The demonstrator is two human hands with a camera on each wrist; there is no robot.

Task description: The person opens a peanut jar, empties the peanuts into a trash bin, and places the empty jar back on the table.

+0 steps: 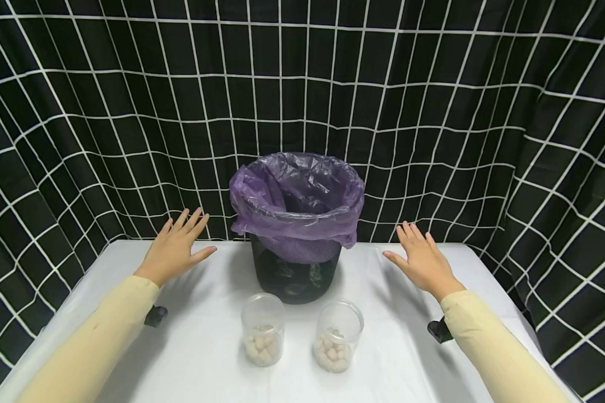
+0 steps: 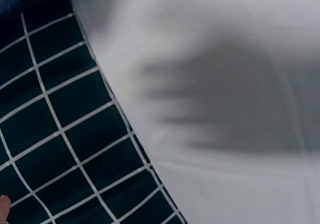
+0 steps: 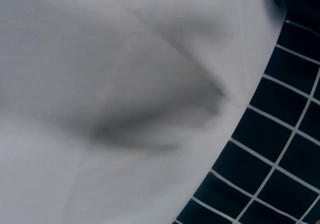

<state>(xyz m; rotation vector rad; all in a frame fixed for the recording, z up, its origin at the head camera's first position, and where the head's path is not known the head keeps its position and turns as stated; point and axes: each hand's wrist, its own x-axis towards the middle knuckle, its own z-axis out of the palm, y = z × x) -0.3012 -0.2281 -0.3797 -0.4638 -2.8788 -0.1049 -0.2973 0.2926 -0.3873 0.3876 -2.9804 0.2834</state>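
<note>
Both hands hover over a white-covered table, palms down and holding nothing. My left hand (image 1: 173,250) is left of a dark mesh bin (image 1: 294,280), fingers straight and spread. To the bin's right, my right hand (image 1: 422,259) has its fingers extended with the thumb apart. A purple plastic bag (image 1: 297,221) lines the bin and folds over its rim. In front of it stand two clear, lidless plastic jars, a left jar (image 1: 263,330) and a right jar (image 1: 338,336), each partly filled with small whitish lumps. Mostly hand shadows on the cloth appear in both wrist views.
The white tablecloth (image 1: 201,358) ends just behind the bin. Black curtains with a white grid (image 1: 302,73) hang at the back and along both sides. Small black devices sit under the left wrist (image 1: 156,316) and the right wrist (image 1: 440,331).
</note>
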